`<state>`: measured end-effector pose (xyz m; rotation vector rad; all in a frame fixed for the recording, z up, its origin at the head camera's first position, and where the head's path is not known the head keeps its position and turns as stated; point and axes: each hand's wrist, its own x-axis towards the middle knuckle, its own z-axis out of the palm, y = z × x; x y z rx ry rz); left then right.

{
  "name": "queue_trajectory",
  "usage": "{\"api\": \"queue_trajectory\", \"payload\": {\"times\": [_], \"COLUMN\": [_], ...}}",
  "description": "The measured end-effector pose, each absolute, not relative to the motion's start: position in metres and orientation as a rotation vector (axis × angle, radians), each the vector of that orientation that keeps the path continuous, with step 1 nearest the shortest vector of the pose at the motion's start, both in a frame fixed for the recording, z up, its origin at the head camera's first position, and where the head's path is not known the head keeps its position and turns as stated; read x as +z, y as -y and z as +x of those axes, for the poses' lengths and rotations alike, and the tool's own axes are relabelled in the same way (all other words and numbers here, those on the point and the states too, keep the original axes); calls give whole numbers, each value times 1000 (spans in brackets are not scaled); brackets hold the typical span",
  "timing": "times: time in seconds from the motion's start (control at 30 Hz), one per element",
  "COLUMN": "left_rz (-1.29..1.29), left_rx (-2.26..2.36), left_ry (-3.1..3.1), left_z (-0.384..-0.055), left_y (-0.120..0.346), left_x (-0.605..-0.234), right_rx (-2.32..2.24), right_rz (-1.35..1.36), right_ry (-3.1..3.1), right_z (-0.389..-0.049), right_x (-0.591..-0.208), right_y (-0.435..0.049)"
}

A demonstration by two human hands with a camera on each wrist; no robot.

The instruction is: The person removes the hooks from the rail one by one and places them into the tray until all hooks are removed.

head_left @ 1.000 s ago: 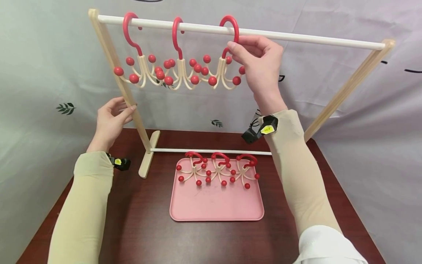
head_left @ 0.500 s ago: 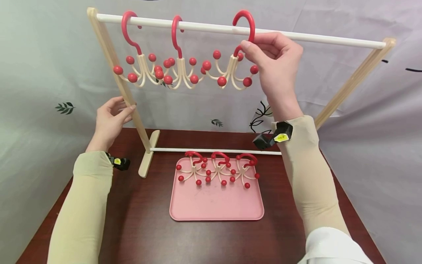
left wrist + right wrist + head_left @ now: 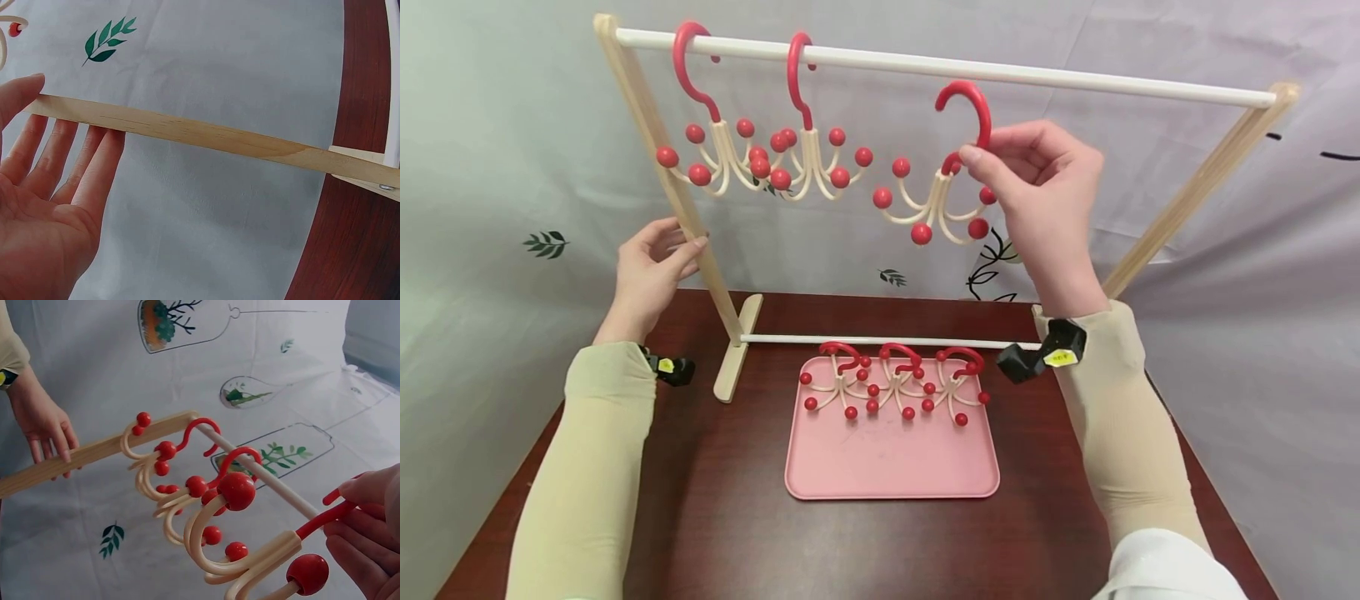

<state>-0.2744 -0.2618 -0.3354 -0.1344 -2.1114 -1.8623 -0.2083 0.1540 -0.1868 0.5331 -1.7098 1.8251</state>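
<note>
Red-hooked, cream-pronged hanger [image 3: 940, 191] lowered off bar [image 3: 880, 62] w/ R hand [image 3: 1051, 200].

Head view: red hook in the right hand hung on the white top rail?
No, the red hook that the right hand pinches shows wholly below the white top rail, with a visible gap between them.

No legible lettering or numerals. Yellow label [image 3: 666, 365] on the black device [image 3: 681, 372] at the left wrist: faint dark marks, too small to make out. Second yellow label [image 3: 1060, 358], on the black device [image 3: 1019, 364] at the right wrist: a short row of dark marks, blurred, unreadable. Backdrop cloth [image 3: 1247, 350]: dark strokes [image 3: 1343, 159] by the head view's right edge; writing or drawing, cannot tell.
</note>
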Motion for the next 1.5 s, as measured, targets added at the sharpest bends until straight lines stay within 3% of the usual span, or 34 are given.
{"api": "queue_trajectory", "payload": {"times": [0.7, 1.5], "left_rz": [-154, -150], "left_rx": [-1902, -1874], "left_ry": [2075, 2091], "left_z": [-274, -274], "left_y": [262, 261], "left_x": [-338, -336], "right_rx": [1780, 1932], "right_rz": [667, 825], "right_ry": [1998, 2254], "right_z": [-174, -128], "right_x": [-269, -331], "right_y": [-162, -136]}}
